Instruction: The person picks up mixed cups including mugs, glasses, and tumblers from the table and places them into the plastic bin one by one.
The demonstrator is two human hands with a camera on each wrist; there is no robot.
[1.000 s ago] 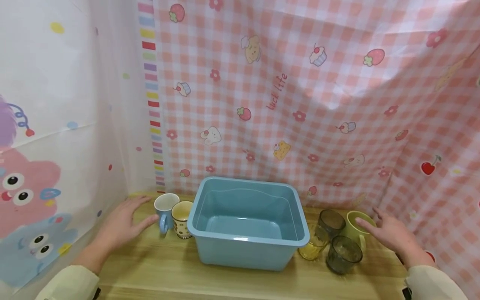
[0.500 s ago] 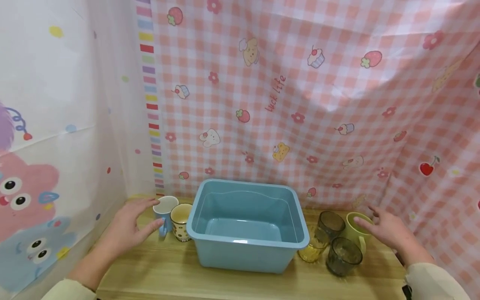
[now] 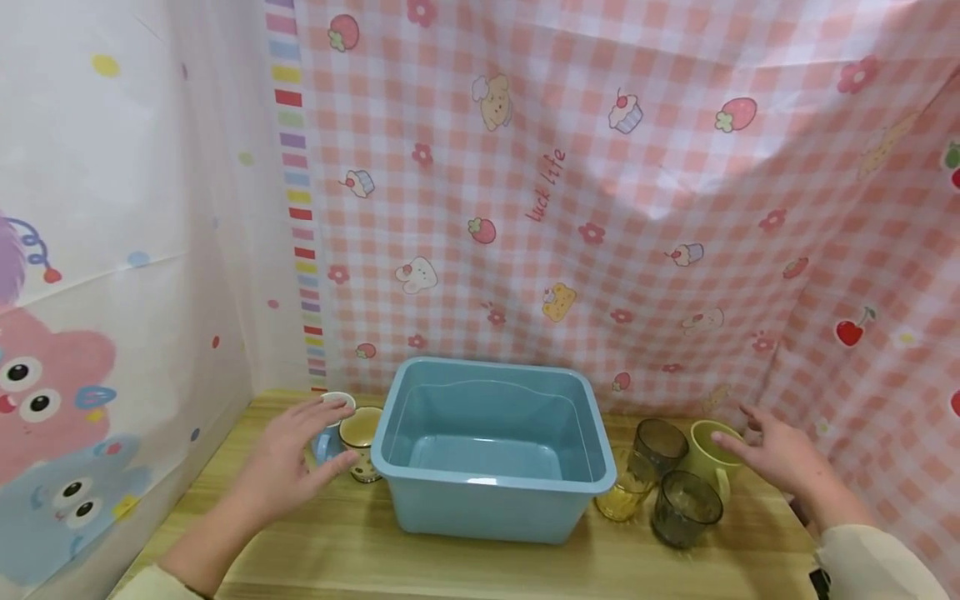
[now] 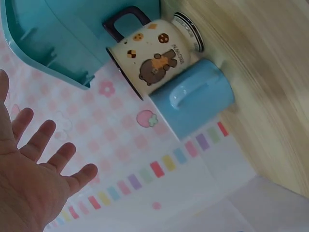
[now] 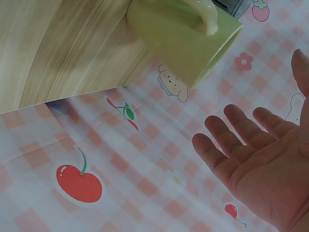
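My left hand (image 3: 288, 462), fingers spread, hovers in front of a light blue mug (image 4: 193, 99) and partly hides it in the head view. Beside that mug stands a cream mug with a bear print and dark handle (image 4: 152, 60). Over on the right, my right hand (image 3: 780, 458) is held open by a yellow-green mug (image 5: 181, 38), its thumb overlapping the mug's rim in the head view. Neither hand holds anything. Between them sits a blue plastic tub (image 3: 491, 508) with nothing inside.
Two dark smoky glasses (image 3: 686, 510) and an amber glass (image 3: 621, 500) stand between the tub and the yellow-green mug. The wooden table (image 3: 315, 554) backs onto a pink checked curtain (image 3: 450, 192), with a white printed curtain (image 3: 150, 333) at left.
My left hand has moved right and forward, from beside the light blue mug to in front of it. The right hand stays almost where it was; the cups and tub have not moved.
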